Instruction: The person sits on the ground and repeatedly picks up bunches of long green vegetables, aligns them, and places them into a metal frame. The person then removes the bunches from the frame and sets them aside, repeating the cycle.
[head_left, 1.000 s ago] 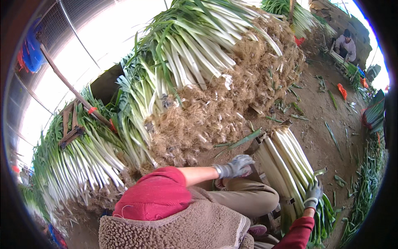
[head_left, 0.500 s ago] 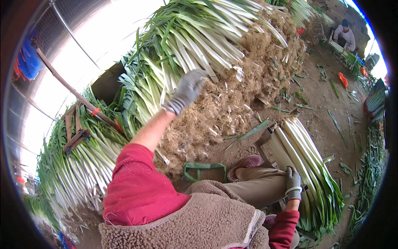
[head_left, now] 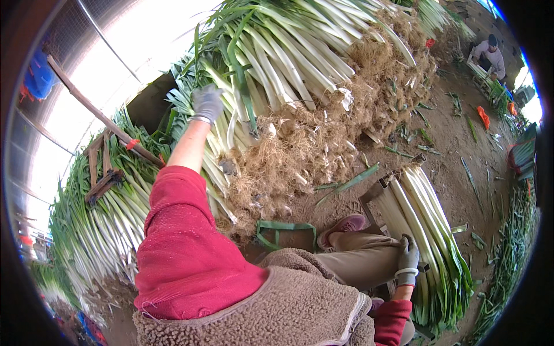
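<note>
White-and-green leeks (head_left: 288,63) are lying heaped ahead of the person, leaves pointing toward the upper left, brown tangled roots facing the lower right; this shared direction is probably keeping the stalks parallel and separable. The gloved left hand (head_left: 208,104) is showing over the leafier side of the heap, beyond the roots; blur is hiding the fingers, so I cannot tell whether they are spread, pinching or touching a stalk. The gloved right hand (head_left: 408,254) is resting at the knee of the trousers (head_left: 352,268), just beside the rack, back of the hand up; its fingers are lying close together, but I cannot tell whether they are gripping anything. Its place there is presumably steadying the leaning body. Containers: an open metal rack (head_left: 372,191) is holding a bundle (head_left: 430,230) of leeks, laid side by side, root ends at the top, leaves trailing past the lower end; the frame is likely keeping them aligned. Farther out, a green strap (head_left: 277,226) is lying near a shoe (head_left: 350,223), holding nothing visible. A second heap (head_left: 109,225) is spreading at left under a wooden pole (head_left: 92,106). Leaf scraps (head_left: 508,282) are littering the soil (head_left: 450,150) at right; a co-worker (head_left: 491,57) is sitting well apart.
</note>
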Available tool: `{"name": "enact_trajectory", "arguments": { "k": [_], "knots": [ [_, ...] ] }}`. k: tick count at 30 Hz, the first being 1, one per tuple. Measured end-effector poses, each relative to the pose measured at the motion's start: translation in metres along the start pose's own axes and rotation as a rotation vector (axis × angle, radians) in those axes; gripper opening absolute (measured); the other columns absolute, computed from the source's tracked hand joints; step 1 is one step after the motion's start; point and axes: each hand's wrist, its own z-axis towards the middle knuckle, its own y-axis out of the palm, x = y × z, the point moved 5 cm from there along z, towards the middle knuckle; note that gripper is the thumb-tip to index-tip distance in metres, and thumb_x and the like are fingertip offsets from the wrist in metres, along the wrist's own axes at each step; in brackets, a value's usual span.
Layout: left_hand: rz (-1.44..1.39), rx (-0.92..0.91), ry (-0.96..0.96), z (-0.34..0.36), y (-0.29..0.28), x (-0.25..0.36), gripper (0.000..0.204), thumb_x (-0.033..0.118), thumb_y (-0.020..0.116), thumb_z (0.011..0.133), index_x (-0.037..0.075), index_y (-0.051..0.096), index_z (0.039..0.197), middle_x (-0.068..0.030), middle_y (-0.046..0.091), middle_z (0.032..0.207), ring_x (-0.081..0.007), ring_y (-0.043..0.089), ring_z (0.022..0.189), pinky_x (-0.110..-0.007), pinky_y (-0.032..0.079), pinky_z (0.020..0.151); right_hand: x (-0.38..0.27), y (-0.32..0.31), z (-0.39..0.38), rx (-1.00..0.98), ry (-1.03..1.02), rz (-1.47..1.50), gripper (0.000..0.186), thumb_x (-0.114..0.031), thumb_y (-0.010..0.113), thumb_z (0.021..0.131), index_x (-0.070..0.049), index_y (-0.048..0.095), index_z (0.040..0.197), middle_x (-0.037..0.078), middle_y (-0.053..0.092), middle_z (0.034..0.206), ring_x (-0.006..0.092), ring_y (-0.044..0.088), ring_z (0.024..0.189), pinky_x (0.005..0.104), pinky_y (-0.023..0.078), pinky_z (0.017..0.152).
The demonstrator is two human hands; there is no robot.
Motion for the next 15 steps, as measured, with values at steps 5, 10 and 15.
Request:
{"name": "enact_trajectory", "arguments": {
  "k": [5,10,15],
  "knots": [
    [-0.172,0.013,-0.455,-0.007,-0.027,-0.071,0.062,0.038,0.059,0.087,0.015,0.047,0.143,-0.0181,0.045,0.146,-0.0349,0.040,0.138,-0.054,0.028,0.109,0.000,0.003,0.004,0.028,-0.005,0.005,0.031,-0.025,0.053,0.097,-0.002,0.067,0.112,0.020,0.069,0.110,0.0348,0.065,0.104,0.0409,0.049,0.091],
    [-0.128,0.345,0.295,0.010,-0.063,0.040,0.067,0.032,0.064,0.087,0.018,0.039,0.148,-0.0148,0.037,0.153,-0.0284,0.032,0.143,-0.041,0.019,0.121,0.000,0.006,0.008,0.021,-0.022,0.019,0.032,-0.026,0.053,0.097,-0.002,0.067,0.114,0.019,0.070,0.106,0.0318,0.067,0.100,0.0395,0.050,0.088],
    [0.253,0.054,0.598,0.039,-0.045,0.135,0.067,0.010,0.055,0.087,0.016,0.036,0.151,-0.0127,0.031,0.157,-0.0269,0.028,0.146,-0.040,0.017,0.121,-0.002,0.003,0.005,0.074,-0.025,-0.051,0.031,-0.028,0.053,0.098,-0.004,0.067,0.113,0.019,0.070,0.105,0.0316,0.067,0.098,0.0393,0.051,0.086]
  ]
}}
